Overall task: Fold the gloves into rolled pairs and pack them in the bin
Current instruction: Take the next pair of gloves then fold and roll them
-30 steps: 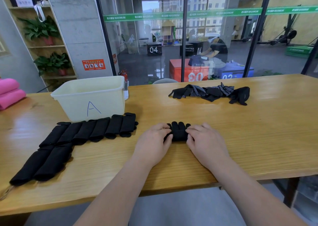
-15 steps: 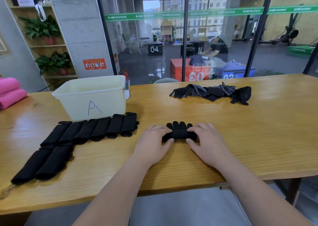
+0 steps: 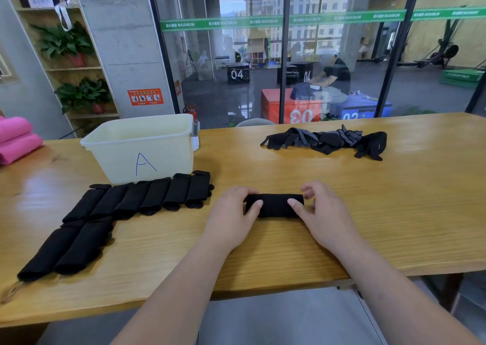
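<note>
A black glove roll (image 3: 274, 205) lies crosswise on the wooden table (image 3: 394, 213) in front of me. My left hand (image 3: 234, 216) grips its left end, thumb on top. My right hand (image 3: 319, 213) holds its right end, thumb on the roll and fingers curled behind. Several finished black rolls (image 3: 147, 198) lie in a row left of my hands, with two more (image 3: 65, 250) nearer the front left. A cream bin (image 3: 142, 147) marked "A" stands behind that row. Loose black gloves (image 3: 326, 141) are piled at the back right.
Pink rolled mats (image 3: 15, 139) sit at the far left edge. A glass wall runs behind the table, with a person working beyond it. The table's front edge is close to my forearms.
The glove fingers that stuck out beyond my hands have been rolled under; the bundle is now a closed, wider roll. Both hands shifted slightly forward.
</note>
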Available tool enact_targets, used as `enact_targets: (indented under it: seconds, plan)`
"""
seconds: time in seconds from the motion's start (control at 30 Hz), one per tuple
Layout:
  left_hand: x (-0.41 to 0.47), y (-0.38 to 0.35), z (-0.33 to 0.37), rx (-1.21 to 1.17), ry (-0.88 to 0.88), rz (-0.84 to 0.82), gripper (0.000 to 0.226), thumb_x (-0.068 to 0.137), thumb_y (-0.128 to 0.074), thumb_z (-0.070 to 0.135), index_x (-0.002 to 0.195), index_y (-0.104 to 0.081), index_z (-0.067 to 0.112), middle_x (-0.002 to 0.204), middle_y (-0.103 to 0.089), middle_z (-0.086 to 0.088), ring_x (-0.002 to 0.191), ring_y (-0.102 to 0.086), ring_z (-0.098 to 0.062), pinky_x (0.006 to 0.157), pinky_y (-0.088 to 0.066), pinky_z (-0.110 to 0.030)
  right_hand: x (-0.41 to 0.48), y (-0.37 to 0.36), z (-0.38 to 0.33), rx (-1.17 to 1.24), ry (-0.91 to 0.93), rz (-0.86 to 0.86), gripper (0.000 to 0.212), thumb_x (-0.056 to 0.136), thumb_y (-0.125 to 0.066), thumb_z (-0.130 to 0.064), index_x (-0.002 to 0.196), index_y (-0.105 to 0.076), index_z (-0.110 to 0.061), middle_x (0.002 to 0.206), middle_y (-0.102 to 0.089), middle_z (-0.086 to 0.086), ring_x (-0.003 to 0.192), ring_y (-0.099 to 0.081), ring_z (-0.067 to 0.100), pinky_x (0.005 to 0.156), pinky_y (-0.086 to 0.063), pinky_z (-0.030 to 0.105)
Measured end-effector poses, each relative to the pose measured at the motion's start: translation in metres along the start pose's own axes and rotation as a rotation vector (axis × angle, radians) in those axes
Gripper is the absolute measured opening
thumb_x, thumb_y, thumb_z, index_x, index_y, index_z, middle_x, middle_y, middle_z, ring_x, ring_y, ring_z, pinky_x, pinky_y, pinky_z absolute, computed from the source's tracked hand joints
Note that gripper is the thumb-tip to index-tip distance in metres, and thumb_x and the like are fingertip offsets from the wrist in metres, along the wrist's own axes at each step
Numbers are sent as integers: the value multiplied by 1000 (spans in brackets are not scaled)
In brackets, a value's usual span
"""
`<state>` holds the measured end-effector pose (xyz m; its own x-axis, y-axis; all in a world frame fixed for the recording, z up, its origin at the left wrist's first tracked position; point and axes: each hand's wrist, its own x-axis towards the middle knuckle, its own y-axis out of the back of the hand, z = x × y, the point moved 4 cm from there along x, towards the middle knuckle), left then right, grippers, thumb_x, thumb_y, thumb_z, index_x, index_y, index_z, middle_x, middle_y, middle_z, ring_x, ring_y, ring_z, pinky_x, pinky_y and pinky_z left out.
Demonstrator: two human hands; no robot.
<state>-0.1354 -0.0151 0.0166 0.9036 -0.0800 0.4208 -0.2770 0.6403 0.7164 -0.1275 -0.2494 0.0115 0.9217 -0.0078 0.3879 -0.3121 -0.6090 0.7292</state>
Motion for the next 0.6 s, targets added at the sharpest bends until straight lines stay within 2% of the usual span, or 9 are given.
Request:
enact_targets:
  seconds: [0.1, 0.2, 0.3, 0.43, 0.6]
  plan:
    - [0, -3, 4, 138, -123, 80, 28, 103, -64, 35, 130, -67, 31, 124, -56, 16, 117, -50, -6, 97, -47, -26, -5, 0, -11, -181, 201, 107, 24, 102, -63, -41, 125, -61, -34, 119, -51, -16, 105, -53, 9, 76, -53, 32]
    - [-3, -6, 13, 258, -287, 139, 23, 99, -69, 20, 120, -74, 25, 120, -59, 12, 116, -51, -12, 95, -45, -30, -10, -1, -18, -250, 396, 174, 15, 101, -66, -24, 113, -75, -26, 114, -62, -14, 101, -54, 14, 75, -54, 35]
    - [-4, -9, 16, 323, -323, 147, 23, 99, -66, 19, 118, -78, 25, 117, -63, 12, 113, -53, -14, 93, -44, -33, -10, -5, -16, -266, 384, 156, 21, 103, -63, -27, 117, -78, -26, 115, -69, -14, 104, -55, 14, 82, -55, 35]
    - [-4, -16, 15, 295, -280, 55, 29, 105, -55, 26, 126, -76, 21, 121, -63, 11, 114, -55, -14, 95, -50, -36, -8, -9, -14, -310, 327, 110, 26, 105, -58, -32, 122, -77, -29, 119, -71, -15, 108, -56, 12, 86, -55, 34]
    - [-4, -19, 13, 272, -241, -21, 34, 106, -54, 31, 132, -73, 19, 126, -61, 10, 115, -56, -14, 93, -54, -39, -5, -9, -13, -306, 280, 32, 30, 108, -51, -35, 127, -73, -31, 123, -70, -16, 115, -55, 12, 92, -54, 34]
